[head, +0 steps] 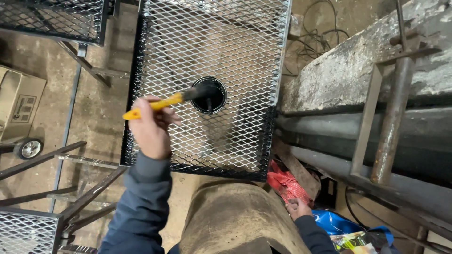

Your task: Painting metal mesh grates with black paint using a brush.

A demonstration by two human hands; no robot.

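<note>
My left hand (149,128) grips the yellow handle of a paintbrush (162,103). Its dark bristles reach over the rim of a small round can of black paint (210,95). The can stands on a rectangular expanded-metal mesh panel (245,51) with a black-painted frame, silver in the middle. My right hand (298,208) lies low at the right, fingers curled against my brown trouser leg (235,216), beside a red mesh cloth (287,184). Whether it holds anything is hidden.
More mesh frames sit at the top left (56,19) and bottom left (26,230), with bare steel bars between. A rusty pipe (393,122) and a grey concrete ledge (348,70) stand at the right. Blue bags (339,223) lie below, and a cardboard box (19,101) with a small wheel at the left.
</note>
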